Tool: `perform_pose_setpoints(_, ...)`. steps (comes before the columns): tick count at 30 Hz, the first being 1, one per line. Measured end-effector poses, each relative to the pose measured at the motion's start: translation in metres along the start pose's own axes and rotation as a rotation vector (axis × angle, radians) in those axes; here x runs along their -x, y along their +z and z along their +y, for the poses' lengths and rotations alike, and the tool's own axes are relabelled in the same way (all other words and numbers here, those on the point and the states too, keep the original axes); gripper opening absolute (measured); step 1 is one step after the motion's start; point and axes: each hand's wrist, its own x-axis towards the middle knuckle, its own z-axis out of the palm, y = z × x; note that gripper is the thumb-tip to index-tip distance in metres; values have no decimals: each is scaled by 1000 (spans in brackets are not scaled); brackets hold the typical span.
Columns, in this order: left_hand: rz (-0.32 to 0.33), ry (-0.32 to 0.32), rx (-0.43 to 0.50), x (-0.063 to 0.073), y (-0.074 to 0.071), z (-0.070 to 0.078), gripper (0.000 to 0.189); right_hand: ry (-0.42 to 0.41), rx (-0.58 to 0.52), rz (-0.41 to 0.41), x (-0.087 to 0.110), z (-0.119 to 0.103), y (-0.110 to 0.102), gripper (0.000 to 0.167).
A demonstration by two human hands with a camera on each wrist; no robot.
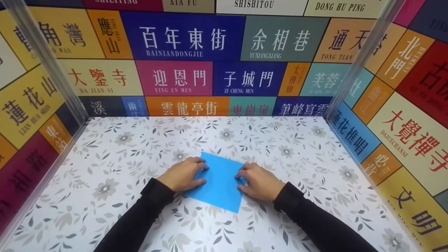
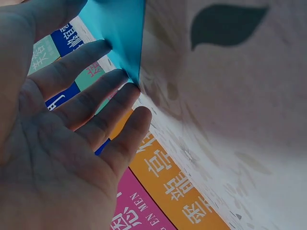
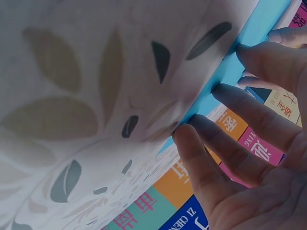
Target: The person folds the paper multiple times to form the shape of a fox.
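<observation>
Black left sleeve [image 1: 134, 217] near left, black right sleeve [image 1: 316, 220] near right. Blue sheet [image 1: 220, 183] lies mid-desk, slantwise, between the hands. Left hand [image 1: 183, 174] at its left side, fingers extended and spread, tips touching it. Right hand [image 1: 261, 182] at its right side, fingers loosely bent, apart, tips touching it. Floral-patterned desk [image 1: 70, 206] under all; far side, wall [image 1: 182, 35] of coloured lettered panels.

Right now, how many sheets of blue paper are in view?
1. The paper lies on the table, between the left hand and right hand, which touch opposite sides of it. Another sheet directly beneath could be hidden.
</observation>
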Motion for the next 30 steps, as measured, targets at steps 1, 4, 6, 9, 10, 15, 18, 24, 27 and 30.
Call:
perform_pose_setpoints(1,3,3,0,0,0,0,52,4,-5,3,0,0,0,31)
perform_pose_setpoints(4,14,10,-3,2,0,0,53,14,-10,9,-1,2,0,35)
perform_pose_setpoints(6,23,13,-10,3,1,0,54,15,-7,11,-3,3,1,39)
perform_pose_setpoints(9,30,17,-28,5,1,1,54,8,3,14,-7,5,2,42)
perform_pose_setpoints(10,31,19,-34,5,2,1,53,4,4,14,-8,6,2,41)
perform_pose_setpoints(15,21,19,-35,7,3,3,52,-3,-8,-7,-9,4,1,35)
perform_pose_setpoints(18,13,22,-24,9,3,3,51,-8,-6,-1,-6,2,2,32)
perform_pose_setpoints(24,-3,44,-15,16,4,4,51,-39,6,30,3,-4,3,29)
perform_pose_setpoints(27,-5,49,-13,18,4,5,52,-54,12,33,6,-6,3,29)
perform_pose_setpoints(30,2,58,-19,19,4,6,52,-59,10,33,8,-6,2,28)
